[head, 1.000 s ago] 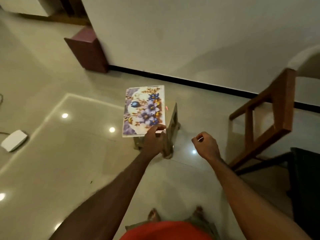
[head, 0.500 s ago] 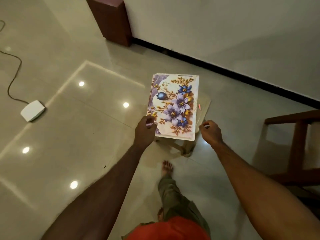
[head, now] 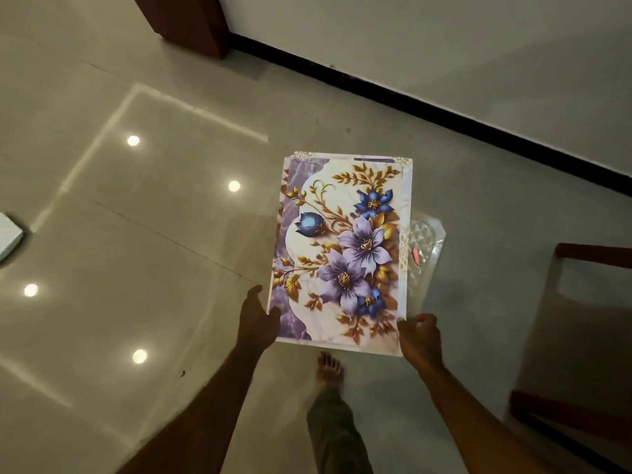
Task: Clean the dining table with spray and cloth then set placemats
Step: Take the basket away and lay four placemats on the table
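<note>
I hold a stack of floral placemats [head: 345,248], white with purple and blue flowers and gold leaves, flat in front of me above the floor. My left hand [head: 256,319] grips the near left corner. My right hand [head: 420,336] grips the near right corner. Edges of more mats show under the top one along the far side. A clear plastic stool or tray [head: 425,244] with a small red mark peeks out beneath the right edge. No table, spray or cloth is in view.
Glossy tiled floor [head: 136,234] reflects ceiling lights. A wooden chair [head: 588,254] stands at the right. A dark wooden block [head: 191,22] sits by the wall and black skirting. A white box [head: 8,234] lies at the left edge. My bare foot [head: 328,367] is below the mats.
The placemats have come flat and closer to me. My right hand, shut and apart before, has taken the near right corner. The view has swung down and toward the wall.
</note>
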